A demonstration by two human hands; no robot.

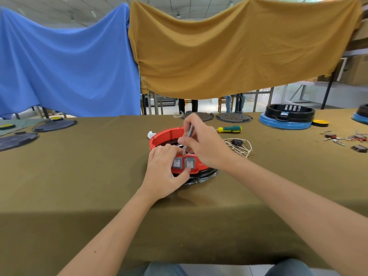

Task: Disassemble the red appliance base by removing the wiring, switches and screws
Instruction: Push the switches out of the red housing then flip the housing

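Now, the right hand (201,140) has its fingers pinched round a slim grey tool (188,141), held like a pen, tip angled down to the top edge of the two grey rocker switches (183,163). The left hand (164,172) clamps the front of the red appliance base (167,136): thumb pressed under the right-hand switch, the other fingers curled over the rim above the left one. The base sits mid-table on the olive cloth (79,176), on top of a black part.

It looks like a light, stiff plastic shell, likely to skid on cloth, so that bracing grip at the switch panel seems the right hold. The switches are probably snap-fitted; levering at their edge could crack thin plastic if forced.

Further out, a bundle of pale wiring (240,148) lies just right of the base, apparently already pulled. A green-and-yellow screwdriver (230,129) rests behind the right hand.
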